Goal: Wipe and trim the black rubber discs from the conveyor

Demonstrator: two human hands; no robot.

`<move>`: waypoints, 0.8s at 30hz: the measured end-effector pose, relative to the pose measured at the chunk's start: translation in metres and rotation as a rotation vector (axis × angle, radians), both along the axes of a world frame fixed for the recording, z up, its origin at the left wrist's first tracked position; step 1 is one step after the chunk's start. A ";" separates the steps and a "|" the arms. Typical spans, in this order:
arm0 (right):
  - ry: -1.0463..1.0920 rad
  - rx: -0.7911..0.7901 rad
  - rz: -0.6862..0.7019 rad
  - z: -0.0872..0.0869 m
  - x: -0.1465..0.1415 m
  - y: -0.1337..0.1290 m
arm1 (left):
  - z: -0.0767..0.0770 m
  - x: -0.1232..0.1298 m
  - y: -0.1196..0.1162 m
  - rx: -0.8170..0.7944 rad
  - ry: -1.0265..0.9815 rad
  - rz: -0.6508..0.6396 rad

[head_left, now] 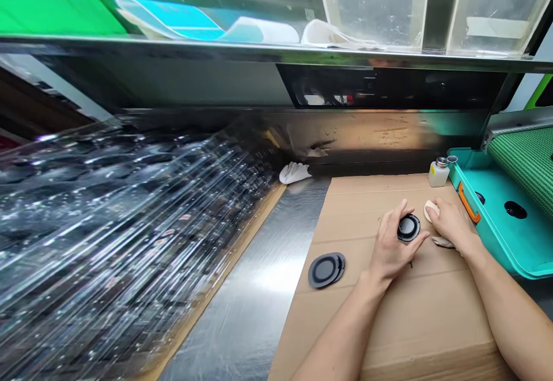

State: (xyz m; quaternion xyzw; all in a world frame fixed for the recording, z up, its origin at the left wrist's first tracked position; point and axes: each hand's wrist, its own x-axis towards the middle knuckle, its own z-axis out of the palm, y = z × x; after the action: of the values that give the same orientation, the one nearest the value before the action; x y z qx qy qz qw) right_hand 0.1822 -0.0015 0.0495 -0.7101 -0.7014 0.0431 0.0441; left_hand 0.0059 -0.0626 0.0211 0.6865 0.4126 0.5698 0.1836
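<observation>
My left hand holds a round black part between thumb and fingers, above the cardboard sheet. To its right, my right hand has its fingers closed on a small cream-coloured pad. Just below that hand lies a crumpled greyish cloth. Two dark round parts overlap on the cardboard, left of my left hand. A small white bottle with a metal top stands at the back right corner of the cardboard.
Stacked clear plastic trays fill the left side. A white glove lies behind the bare metal strip. At right is a teal bin with an orange handle and black round parts, beside a green conveyor belt. A metal shelf edge crosses above.
</observation>
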 end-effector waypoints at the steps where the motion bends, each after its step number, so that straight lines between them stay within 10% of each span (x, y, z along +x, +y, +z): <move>1: 0.000 -0.002 -0.004 -0.001 0.000 0.001 | 0.002 0.001 0.001 -0.067 -0.055 -0.025; 7: 0.051 0.004 0.004 -0.010 0.004 0.007 | 0.029 -0.026 -0.013 -0.468 -0.328 0.052; 16: 0.056 -0.036 0.007 -0.011 -0.005 0.002 | 0.041 -0.167 -0.080 -0.862 0.248 0.196; 24: 0.164 -0.014 0.017 -0.018 -0.012 -0.004 | 0.039 -0.158 -0.050 -0.825 0.708 0.212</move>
State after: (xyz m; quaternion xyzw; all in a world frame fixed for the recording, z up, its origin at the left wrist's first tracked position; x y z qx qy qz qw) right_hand 0.1700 -0.0054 0.0318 -0.6984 -0.7012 0.1066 0.0960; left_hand -0.1521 -0.1130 0.0604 0.6620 0.7050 0.1109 0.2291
